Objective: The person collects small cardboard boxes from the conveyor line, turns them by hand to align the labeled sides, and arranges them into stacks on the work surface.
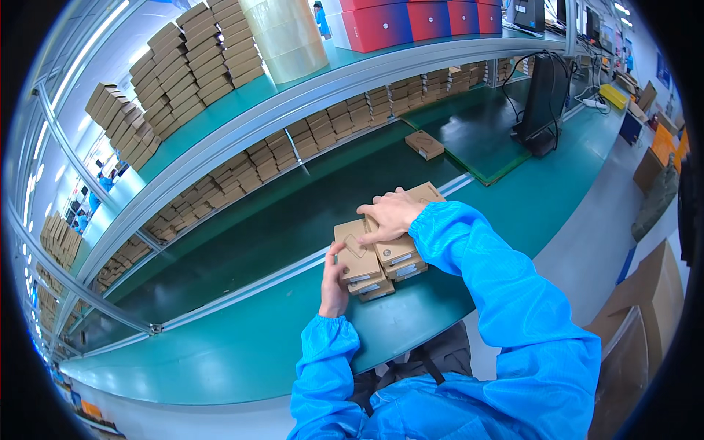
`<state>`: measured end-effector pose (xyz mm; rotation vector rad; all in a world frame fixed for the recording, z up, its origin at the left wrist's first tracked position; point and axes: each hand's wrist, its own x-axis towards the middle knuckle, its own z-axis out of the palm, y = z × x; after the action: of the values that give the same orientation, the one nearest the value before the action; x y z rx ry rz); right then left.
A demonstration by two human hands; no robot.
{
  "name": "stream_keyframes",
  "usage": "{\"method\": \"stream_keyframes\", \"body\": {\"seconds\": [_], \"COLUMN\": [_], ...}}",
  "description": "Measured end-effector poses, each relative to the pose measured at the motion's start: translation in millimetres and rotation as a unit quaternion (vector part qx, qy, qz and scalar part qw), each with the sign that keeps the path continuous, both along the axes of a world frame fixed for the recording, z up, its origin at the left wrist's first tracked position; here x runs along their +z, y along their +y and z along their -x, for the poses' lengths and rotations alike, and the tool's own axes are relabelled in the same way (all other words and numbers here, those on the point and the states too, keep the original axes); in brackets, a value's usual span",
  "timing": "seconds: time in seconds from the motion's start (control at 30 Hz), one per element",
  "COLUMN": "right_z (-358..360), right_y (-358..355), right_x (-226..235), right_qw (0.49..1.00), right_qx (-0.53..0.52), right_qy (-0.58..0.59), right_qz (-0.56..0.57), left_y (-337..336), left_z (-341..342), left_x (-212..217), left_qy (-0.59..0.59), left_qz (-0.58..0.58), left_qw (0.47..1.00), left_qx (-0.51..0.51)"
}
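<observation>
Two short stacks of small flat brown cardboard boxes (pixel 358 260) stand side by side near the front edge of the green bench. Against the left side of the left stack is my left hand (pixel 335 288), its fingers bent along the top box. My right hand (pixel 394 215) reaches across the top of the right stack, gripping the upper box (pixel 397 249) with fingers bent and thumb toward the left stack. Its palm hides part of that box. Another brown box (pixel 430 192) shows just beyond my right wrist.
A single brown box (pixel 424 144) lies farther back on the dark belt (pixel 286 213). Under the raised shelf (pixel 293 99) run long rows of similar boxes (pixel 275 152). A black monitor (pixel 544 103) stands at back right. Large cartons (pixel 638 308) sit on the right.
</observation>
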<state>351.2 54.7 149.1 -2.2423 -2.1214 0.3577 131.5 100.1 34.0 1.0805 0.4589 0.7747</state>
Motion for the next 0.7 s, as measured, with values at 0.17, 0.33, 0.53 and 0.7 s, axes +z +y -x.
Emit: {"method": "stream_keyframes", "body": {"seconds": [0.17,0.33,0.53,0.7], "right_z": [-42,-180,-206,-222], "right_y": [-11,-55,-55,25], "right_x": [16,-52,-186,-171], "right_qw": [0.911,0.767,0.771,0.784], "right_qx": [-0.001,-0.274,-0.377,-0.281], "right_qy": [0.150,0.283,0.169,0.090], "right_qz": [-0.384,-0.507,-0.485,-0.545], "left_y": [31,31,36,38], "left_z": [-12,-22,-25,-14], "left_x": [-25,-53,-76,-78], "left_qy": [-0.100,-0.072,-0.100,-0.087], "left_qz": [0.050,0.039,0.005,0.037], "left_qw": [0.992,0.996,0.994,0.993], "left_qx": [0.056,0.041,0.045,0.073]}}
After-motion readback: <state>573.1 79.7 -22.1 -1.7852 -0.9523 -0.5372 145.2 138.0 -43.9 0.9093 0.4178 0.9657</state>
